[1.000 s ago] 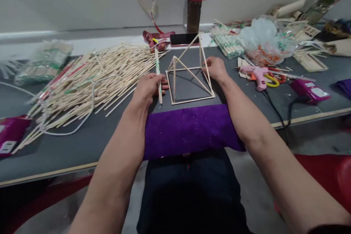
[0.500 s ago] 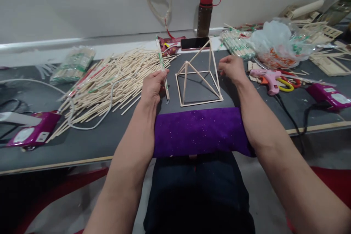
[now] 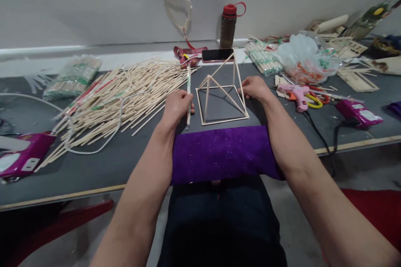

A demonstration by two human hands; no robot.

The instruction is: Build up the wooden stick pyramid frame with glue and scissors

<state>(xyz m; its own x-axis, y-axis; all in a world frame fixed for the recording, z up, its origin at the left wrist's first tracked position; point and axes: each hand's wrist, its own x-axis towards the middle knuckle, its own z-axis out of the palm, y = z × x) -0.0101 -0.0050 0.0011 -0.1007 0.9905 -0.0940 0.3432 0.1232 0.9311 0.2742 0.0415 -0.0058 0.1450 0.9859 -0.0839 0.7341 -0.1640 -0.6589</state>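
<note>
My left hand is closed around a slim wrapped pair of wooden chopsticks, held nearly upright beside the left of a stick frame. The stick frame has a square base on the dark table, with slanting sticks rising to a near peak and a taller back peak. My right hand is at the frame's right side, its fingers pinched at a slanting stick; the fingertips are partly hidden. A purple speckled cloth lies between my forearms at the table's front edge.
A heap of loose sticks spreads to the left, beside a wrapped bundle. Behind stand a bottle and a phone. At right are a pink glue gun, scissors, a plastic bag and a purple box.
The view has shifted slightly. My right hand has come closer in to the frame's right side. The wrapped chopsticks in my left hand have turned more upright.
</note>
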